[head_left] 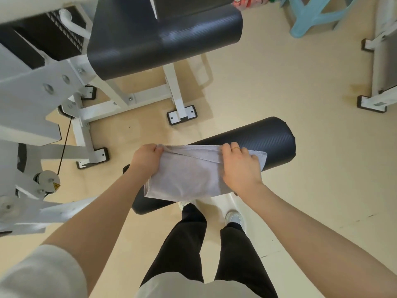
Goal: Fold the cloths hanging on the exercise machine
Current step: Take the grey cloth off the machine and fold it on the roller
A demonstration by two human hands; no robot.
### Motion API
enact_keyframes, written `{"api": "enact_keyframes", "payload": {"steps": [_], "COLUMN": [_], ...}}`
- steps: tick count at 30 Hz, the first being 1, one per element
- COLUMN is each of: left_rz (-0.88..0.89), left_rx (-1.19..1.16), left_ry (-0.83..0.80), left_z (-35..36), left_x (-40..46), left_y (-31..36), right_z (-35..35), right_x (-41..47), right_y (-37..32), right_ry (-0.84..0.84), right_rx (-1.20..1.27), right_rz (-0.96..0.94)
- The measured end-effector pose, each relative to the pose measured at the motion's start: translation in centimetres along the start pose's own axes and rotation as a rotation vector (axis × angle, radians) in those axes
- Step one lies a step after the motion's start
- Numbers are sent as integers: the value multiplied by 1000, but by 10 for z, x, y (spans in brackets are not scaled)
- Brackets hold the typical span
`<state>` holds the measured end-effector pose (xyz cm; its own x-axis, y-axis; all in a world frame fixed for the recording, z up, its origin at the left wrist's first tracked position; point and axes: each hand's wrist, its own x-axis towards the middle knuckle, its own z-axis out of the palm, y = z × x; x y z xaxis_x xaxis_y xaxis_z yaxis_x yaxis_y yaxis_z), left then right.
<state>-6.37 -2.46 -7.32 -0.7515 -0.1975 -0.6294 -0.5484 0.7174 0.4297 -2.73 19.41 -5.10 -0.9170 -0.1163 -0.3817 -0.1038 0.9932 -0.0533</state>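
A light grey cloth (189, 173) lies draped over the black padded roller (275, 138) of the white exercise machine (28, 100), just in front of me. My left hand (146, 157) pinches the cloth's upper left corner with closed fingers. My right hand (240, 166), with a gold ring on one finger, rests palm down on the cloth's right part and presses a folded edge against the roller. The cloth's far right end sticks out past my right hand. Its lower edge hangs over the roller's near side.
The machine's black seat pad (163, 37) stands further ahead, its white frame and feet on the beige floor. A thin black cable (64, 145) runs to a pulley at left. A turquoise plastic stool (315, 16) and another white frame (380, 67) stand at right. My shoes (234, 218) are below the roller.
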Motion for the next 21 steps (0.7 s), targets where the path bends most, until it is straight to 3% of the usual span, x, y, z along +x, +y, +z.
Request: {"api": "enact_keyframes", "payload": {"steps": [4,9,14,18,21], "left_rz": [-3,-45,-59,-45,-18], "left_rx": [75,-52,-118,-43,74], "left_ry": [-20,-23,65,183,141], "left_z": [-1,-1,4,9,13], "left_x": [3,1,-2,-10,-12], "left_y": [-2,-10,-16,-15,-9], "right_z": [-1,-4,10,22,26], "right_x": [-3,1,-1,-4,-3], "right_y": [33,65,79,70,63], "right_ry": [7,-92,3,169,246], "right_rx": [118,548,1061,1031,1051], "right_rz": [158,469,686,724,730]}}
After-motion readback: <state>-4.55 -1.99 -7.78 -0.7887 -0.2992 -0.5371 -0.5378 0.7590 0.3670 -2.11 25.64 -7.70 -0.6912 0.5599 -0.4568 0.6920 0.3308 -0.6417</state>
